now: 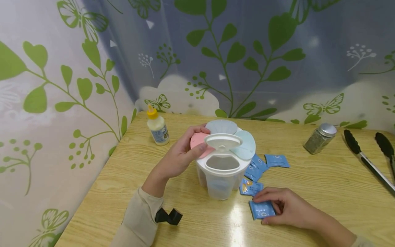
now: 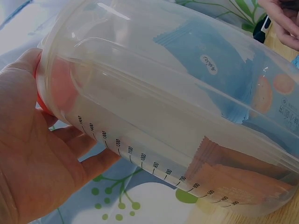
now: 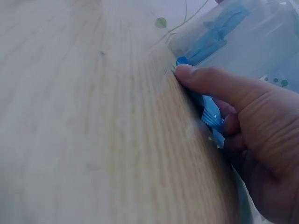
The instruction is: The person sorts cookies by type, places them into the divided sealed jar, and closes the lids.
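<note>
A clear plastic storage container has a white top with pink, grey and mint petal lids. Its front white flap lid stands raised above an opening. My left hand grips the rim at the pink lid, thumb on top and fingers round the far side. Through the wall in the left wrist view, blue packets and orange-brown packets show inside. On the table to the right, my right hand pinches a blue snack packet between thumb and fingers. Another blue packet lies just behind it.
More blue packets lie right of the container. A glue bottle with a yellow cap stands at the back left. At the right are a spice jar and black-tipped tongs. A patterned curtain borders the wooden table.
</note>
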Demonstrator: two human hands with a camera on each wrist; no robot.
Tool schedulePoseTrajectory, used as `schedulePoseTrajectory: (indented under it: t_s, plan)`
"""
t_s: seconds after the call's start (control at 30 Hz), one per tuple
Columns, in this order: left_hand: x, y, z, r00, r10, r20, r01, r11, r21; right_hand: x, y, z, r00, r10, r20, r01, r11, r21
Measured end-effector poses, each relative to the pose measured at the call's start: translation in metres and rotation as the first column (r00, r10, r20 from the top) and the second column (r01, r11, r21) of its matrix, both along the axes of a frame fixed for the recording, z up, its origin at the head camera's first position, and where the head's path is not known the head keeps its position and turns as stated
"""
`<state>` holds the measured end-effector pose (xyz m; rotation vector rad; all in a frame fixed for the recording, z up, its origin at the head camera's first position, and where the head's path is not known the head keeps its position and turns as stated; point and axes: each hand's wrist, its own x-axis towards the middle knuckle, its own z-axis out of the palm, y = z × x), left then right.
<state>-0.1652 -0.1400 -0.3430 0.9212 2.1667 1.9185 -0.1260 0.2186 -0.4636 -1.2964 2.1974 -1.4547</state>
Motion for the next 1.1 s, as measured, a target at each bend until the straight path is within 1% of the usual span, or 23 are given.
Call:
schedulePoseTrajectory:
  t_s: [0.07, 0.23, 0.3, 0.37, 0.43, 0.5, 0.57, 0.67, 0.73, 0.87, 1.0, 1.1]
  plan:
    - [0.0, 0.0, 0.0, 1.0, -0.001, 0.003, 0.001, 1.0, 0.004, 0.002, -0.001, 0.003, 1.0, -0.024, -0.008, 0.025, 0.999, 0.02]
    - [0.0, 0.0, 0.0, 1.0, -0.002, 0.009, 0.001, 1.0, 0.008, 0.005, -0.004, 0.008, 0.997, -0.051, -0.05, 0.055, 0.995, 0.078]
    - [0.0, 0.0, 0.0, 1.0, -0.003, 0.01, 0.003, 1.0, 0.011, 0.006, -0.004, 0.01, 0.996, -0.05, -0.07, 0.056, 0.995, 0.084]
    - [0.0, 0.0, 0.0, 1.0, -0.004, 0.01, 0.003, 1.0, 0.012, 0.006, -0.004, 0.012, 0.996, -0.057, -0.064, 0.062, 0.995, 0.084]
    - [0.0, 0.0, 0.0, 1.0, -0.005, 0.01, 0.005, 1.0, 0.015, 0.006, -0.003, 0.014, 0.997, -0.071, -0.033, 0.074, 0.993, 0.087]
    - [-0.001, 0.0, 0.0, 1.0, -0.005, 0.006, 0.005, 1.0, 0.013, 0.005, -0.002, 0.015, 0.997, -0.074, -0.006, 0.074, 0.995, 0.071]
    - [-0.001, 0.0, 0.0, 1.0, -0.004, 0.007, 0.004, 1.0, 0.01, 0.004, -0.001, 0.017, 0.995, -0.081, 0.05, 0.078, 0.995, 0.068]
    - [-0.001, 0.0, 0.0, 1.0, 0.001, 0.01, -0.001, 1.0, 0.002, 0.002, 0.002, 0.017, 0.992, -0.047, 0.121, 0.044, 0.999, 0.028]
    - [-0.001, 0.001, 0.0, 1.0, 0.001, 0.018, -0.001, 1.0, 0.002, 0.001, 0.004, 0.017, 0.982, -0.026, 0.187, 0.024, 1.0, 0.012]
    - [-0.001, 0.0, 0.0, 1.0, -0.001, 0.027, 0.001, 1.0, 0.004, 0.0, 0.006, 0.016, 0.958, 0.024, 0.285, -0.014, 0.999, -0.037]
    - [0.0, 0.0, -0.001, 0.999, 0.0, 0.032, 0.0, 1.0, 0.003, 0.0, 0.008, 0.018, 0.943, 0.008, 0.333, 0.012, 0.998, -0.06]
    - [0.0, -0.001, -0.001, 0.999, -0.001, 0.034, 0.001, 1.0, 0.002, 0.001, 0.009, 0.021, 0.939, -0.031, 0.342, 0.054, 0.997, -0.057]
